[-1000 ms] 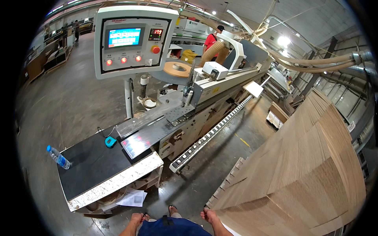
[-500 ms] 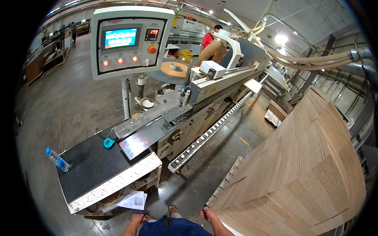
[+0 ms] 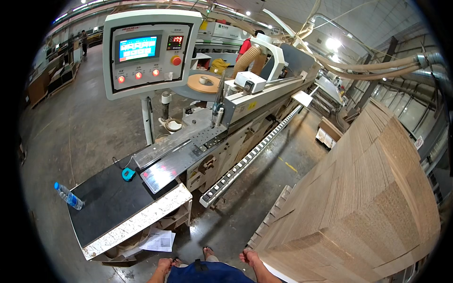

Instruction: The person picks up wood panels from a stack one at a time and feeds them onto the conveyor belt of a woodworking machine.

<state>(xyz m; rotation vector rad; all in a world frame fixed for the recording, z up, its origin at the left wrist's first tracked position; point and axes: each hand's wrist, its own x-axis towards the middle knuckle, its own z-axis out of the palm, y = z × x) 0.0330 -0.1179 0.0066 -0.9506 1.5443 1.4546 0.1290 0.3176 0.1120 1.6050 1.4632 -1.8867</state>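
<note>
My left hand [image 3: 165,264] hangs low in front of me beside the blue apron [image 3: 205,273]. Its fingers are curled closed, and nothing shows in them. On the other side, my right hand [image 3: 248,256] is held near the lower corner of a tall stack of wood boards [image 3: 330,212]; its fingers are bent in, with no object visible. Ahead stands a long edge-banding machine [image 3: 236,127], its metal infeed plate [image 3: 163,174] reaching toward me. A white roller rail [image 3: 250,158] runs along its right side.
A black-topped side table [image 3: 111,203] carries a water bottle [image 3: 69,196] and a teal tape measure [image 3: 128,174]. Printed sheets [image 3: 158,240] lie below its edge. A control panel [image 3: 150,54] with lit buttons rises at the left. A person in red [image 3: 245,46] stands behind the machine.
The view has shifted slightly, so the machine sits a little further left. The person in red is now more hidden behind the hose. My hands have barely moved.
</note>
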